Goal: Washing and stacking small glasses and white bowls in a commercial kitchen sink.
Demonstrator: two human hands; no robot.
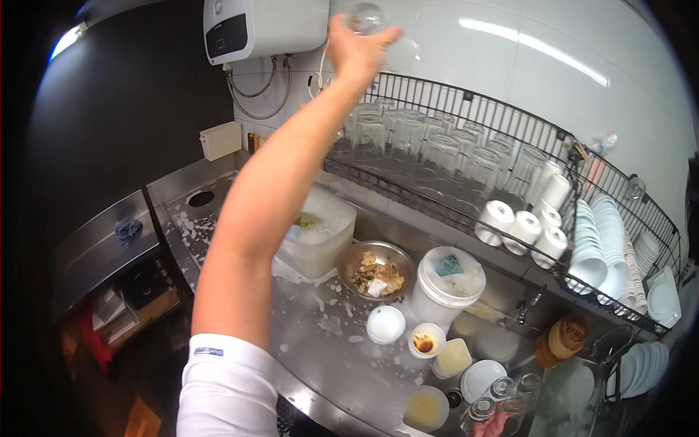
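Note:
My left hand (357,48) is raised high over the left end of the wire rack (415,199), its fingers around a clear drinking glass (367,17). Another transparent, blurred shape shows just below it, perhaps a second glass. At the lower right, several clear glasses (481,408) are bunched together near the counter's front edge. Pink finger-like shapes among them look like my right hand (494,420), gripping the bunch; the glass and the picture's edge partly hide it. Many upturned glasses (442,150) stand in rows on the rack.
White cups (527,226) and stacked bowls (587,251) fill the rack's right side. On the steel counter (322,349) stand a sudsy tub (322,251), a metal bowl of food scraps (377,276) and a white bucket (445,295). A water heater (284,27) hangs above.

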